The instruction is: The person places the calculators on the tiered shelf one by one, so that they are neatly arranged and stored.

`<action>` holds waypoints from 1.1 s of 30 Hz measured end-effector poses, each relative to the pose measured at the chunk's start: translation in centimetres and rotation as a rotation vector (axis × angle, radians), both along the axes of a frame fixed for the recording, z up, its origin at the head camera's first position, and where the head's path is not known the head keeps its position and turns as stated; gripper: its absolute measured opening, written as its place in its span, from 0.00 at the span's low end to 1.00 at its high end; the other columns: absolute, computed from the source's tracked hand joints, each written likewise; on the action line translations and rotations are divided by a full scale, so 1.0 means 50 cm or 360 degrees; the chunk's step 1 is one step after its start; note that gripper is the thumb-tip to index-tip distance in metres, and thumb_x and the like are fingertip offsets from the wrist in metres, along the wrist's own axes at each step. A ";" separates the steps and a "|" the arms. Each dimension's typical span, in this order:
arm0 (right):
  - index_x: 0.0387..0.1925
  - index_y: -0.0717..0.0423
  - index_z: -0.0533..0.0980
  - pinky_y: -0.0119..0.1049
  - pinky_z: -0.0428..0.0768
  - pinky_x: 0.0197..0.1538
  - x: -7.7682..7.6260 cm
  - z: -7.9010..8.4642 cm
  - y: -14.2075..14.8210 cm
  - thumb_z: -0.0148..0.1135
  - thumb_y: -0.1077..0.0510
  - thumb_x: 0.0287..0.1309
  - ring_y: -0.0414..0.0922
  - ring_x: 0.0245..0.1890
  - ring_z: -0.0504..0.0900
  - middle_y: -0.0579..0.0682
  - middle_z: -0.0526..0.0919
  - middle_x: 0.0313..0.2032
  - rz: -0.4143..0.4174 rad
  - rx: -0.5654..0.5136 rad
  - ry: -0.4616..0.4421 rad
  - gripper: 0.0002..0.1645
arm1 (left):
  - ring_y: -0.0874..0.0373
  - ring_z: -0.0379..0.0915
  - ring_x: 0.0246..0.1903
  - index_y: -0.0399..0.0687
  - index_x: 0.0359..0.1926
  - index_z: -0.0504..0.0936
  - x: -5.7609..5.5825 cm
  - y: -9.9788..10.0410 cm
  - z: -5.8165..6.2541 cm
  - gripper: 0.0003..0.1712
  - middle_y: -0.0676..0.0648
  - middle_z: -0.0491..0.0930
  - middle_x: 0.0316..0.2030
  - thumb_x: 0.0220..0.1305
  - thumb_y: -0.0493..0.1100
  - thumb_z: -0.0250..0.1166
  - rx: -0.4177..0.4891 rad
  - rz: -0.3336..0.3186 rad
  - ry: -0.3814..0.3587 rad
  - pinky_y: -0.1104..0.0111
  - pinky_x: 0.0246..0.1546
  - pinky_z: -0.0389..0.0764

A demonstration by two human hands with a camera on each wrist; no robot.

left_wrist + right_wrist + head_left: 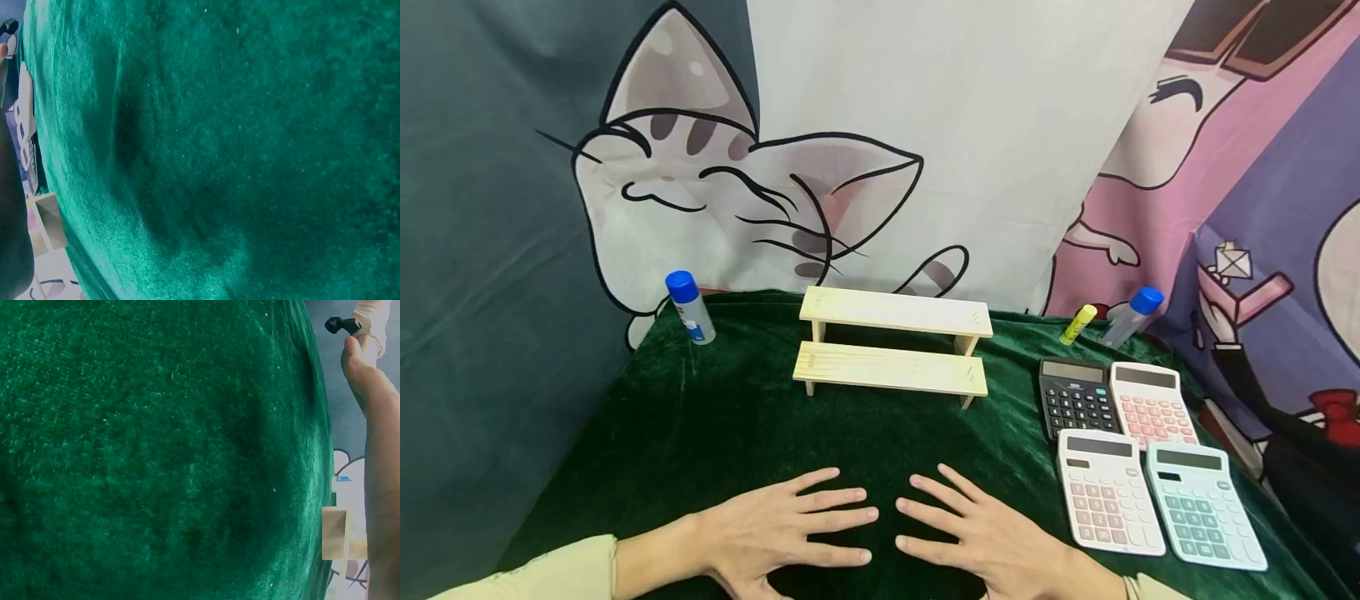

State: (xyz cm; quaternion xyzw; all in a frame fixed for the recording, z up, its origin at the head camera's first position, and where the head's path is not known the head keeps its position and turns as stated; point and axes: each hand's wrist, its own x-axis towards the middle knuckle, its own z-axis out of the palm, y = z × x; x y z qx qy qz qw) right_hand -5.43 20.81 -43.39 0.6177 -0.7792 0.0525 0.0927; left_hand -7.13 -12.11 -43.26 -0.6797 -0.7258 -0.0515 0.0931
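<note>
Both hands hold nothing. In the head view my left hand (782,525) is at the bottom centre-left, its fingers spread and pointing right. Facing it across a small gap, my right hand (981,533) has its fingers spread toward the left. Both are over the green velvet cloth (722,442). Beyond them stands a two-step wooden rack (891,367) of pale boards. Right of the right hand lie several calculators: a white one (1108,492) nearest, a mint one (1206,504), a black one (1077,396) and a pink one (1152,404).
A bottle with a blue cap (691,308) stands at the back left. At the back right are a yellow glue stick (1078,325) and another blue-capped bottle (1132,317). Behind the table hangs a printed cartoon curtain (962,83).
</note>
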 end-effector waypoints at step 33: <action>0.68 0.37 0.39 0.60 0.54 0.58 -0.001 -0.002 0.208 0.61 0.37 0.46 0.55 0.67 0.46 0.52 0.43 0.69 -0.1826 -0.0465 -0.0665 0.55 | 0.51 0.49 0.66 0.62 0.67 0.49 -0.219 -0.014 -0.041 0.41 0.49 0.47 0.68 0.57 0.57 0.59 0.1220 0.1662 -0.1493 0.52 0.63 0.60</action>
